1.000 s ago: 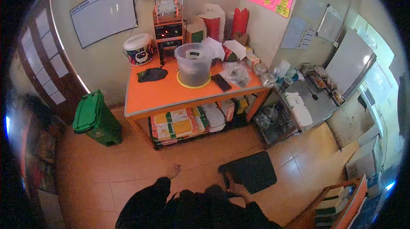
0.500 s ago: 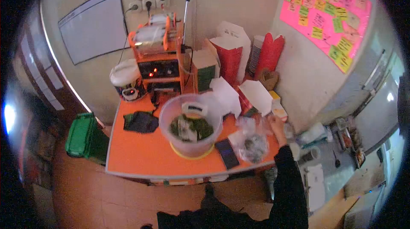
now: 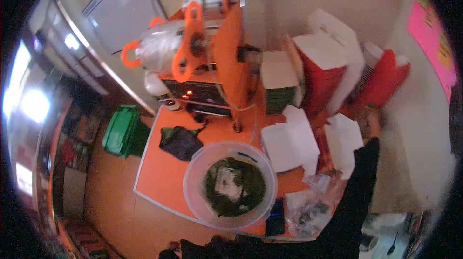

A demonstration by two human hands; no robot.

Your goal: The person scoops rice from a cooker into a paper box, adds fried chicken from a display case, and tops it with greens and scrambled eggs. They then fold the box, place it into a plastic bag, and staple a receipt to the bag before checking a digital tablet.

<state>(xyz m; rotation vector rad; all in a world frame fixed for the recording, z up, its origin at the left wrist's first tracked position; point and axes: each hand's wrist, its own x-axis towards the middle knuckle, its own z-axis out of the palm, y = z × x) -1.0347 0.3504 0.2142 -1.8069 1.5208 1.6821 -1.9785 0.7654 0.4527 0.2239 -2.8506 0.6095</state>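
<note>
Right of the tub (image 3: 194, 186), the white-flapped box (image 3: 340, 138) could be tipped if brushed by the sleeve (image 3: 361, 182). Farther right, finger state on the right hand (image 3: 373, 118) cannot be told through blur.

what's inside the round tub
The tub holds something dark green, with a pale piece on top. What lies beneath them is covered, so I can't tell.

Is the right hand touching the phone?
Apart: the head view shows the right hand beyond the plastic bag, well clear of the phone.
</note>
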